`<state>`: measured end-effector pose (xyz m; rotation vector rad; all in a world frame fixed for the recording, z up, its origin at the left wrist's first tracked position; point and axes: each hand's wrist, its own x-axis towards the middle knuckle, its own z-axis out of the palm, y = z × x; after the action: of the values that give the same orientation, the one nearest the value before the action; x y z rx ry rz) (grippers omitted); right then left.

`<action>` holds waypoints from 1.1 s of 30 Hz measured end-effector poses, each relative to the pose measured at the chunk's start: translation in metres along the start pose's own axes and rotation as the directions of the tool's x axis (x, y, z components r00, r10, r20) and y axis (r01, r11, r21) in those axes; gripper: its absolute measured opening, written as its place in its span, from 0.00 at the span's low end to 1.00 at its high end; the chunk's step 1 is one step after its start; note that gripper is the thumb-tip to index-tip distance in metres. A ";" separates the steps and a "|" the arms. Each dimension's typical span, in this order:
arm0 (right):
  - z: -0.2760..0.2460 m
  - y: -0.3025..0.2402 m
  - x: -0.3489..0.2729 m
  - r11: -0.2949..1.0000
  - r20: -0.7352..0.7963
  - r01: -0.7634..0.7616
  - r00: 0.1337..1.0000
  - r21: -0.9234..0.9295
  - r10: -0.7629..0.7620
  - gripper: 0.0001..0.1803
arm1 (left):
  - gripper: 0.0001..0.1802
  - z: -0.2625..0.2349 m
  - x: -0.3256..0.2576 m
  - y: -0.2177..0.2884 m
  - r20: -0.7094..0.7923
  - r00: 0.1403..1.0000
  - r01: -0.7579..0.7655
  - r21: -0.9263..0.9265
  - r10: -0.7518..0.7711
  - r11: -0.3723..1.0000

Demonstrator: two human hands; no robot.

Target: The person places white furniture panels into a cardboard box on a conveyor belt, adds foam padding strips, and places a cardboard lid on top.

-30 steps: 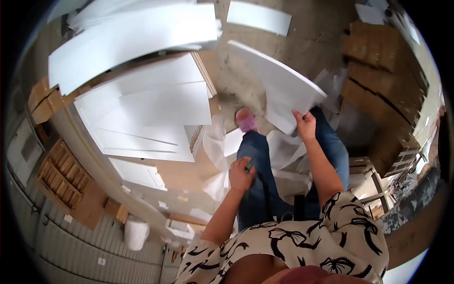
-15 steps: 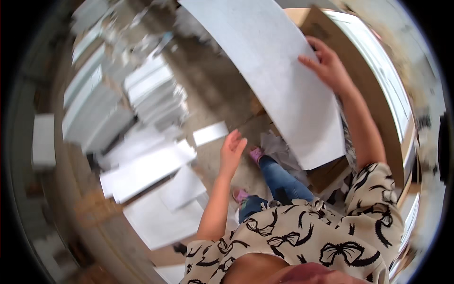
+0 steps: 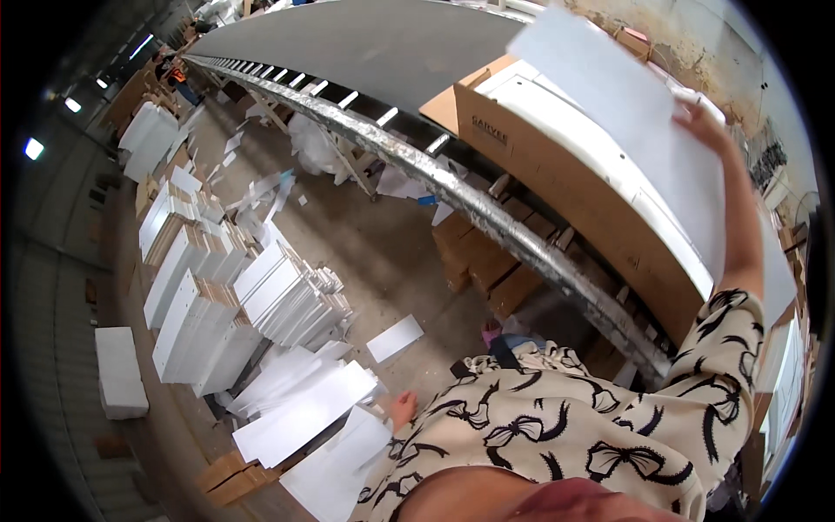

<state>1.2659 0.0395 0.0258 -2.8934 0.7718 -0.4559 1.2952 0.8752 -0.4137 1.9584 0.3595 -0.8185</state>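
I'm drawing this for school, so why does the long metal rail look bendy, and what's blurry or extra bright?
In the head view, the metal rail bows, likely because fisheye lenses bend straight edges; in the head view, the right hand looks slightly smeared against the white panel; also in the head view, a lamp at far left glares against dark surroundings.

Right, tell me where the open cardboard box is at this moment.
In the head view, the open cardboard box sits at upper right on the roller conveyor, partly hidden by the white panel in the right hand.
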 end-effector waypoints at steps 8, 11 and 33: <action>0.117 -0.059 0.006 0.924 0.434 -0.310 0.881 0.225 0.190 0.29 | 0.19 -0.008 0.034 0.100 -0.220 0.974 0.009 -0.219 -0.058 0.976; 0.117 -0.086 0.004 0.971 0.416 -0.203 0.900 0.129 0.133 0.26 | 0.20 0.004 0.045 0.117 -0.105 0.994 -0.039 -0.015 0.037 0.999; 0.106 -0.342 -0.164 0.898 -0.366 -0.054 0.901 0.438 0.232 0.10 | 0.20 -0.037 0.199 0.113 0.447 0.889 -0.369 0.563 0.103 0.740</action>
<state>1.3245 0.4205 -0.0545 -2.3421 0.8135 -1.0890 1.5182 0.8332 -0.4614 2.3115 -0.4824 -1.2386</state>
